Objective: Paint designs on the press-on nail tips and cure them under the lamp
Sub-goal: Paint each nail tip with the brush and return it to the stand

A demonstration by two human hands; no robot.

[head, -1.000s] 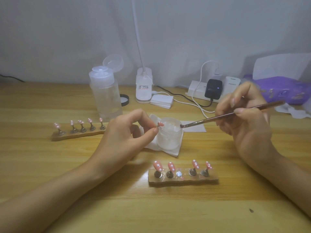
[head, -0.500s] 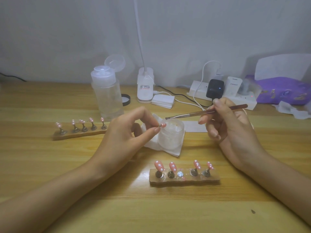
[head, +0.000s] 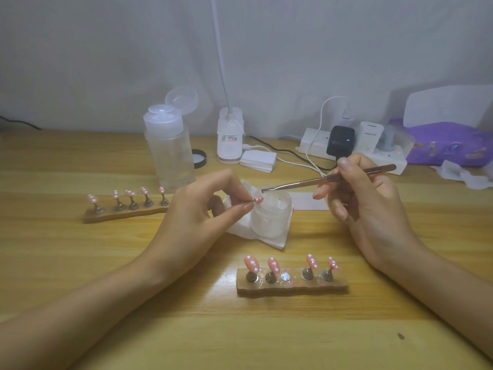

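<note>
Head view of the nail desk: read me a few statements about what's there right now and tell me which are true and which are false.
1. The left hand pinches a pink nail tip. True.
2. The brush is in the left hand. False: the right hand holds it, its tip near the jar.
3. The near holder has one bare slot. True: four tips stand on it.
4. The clear bottle has its cap shut. False: the flip lid stands open.
5. The far holder carries two tips. False: it carries five.
</note>
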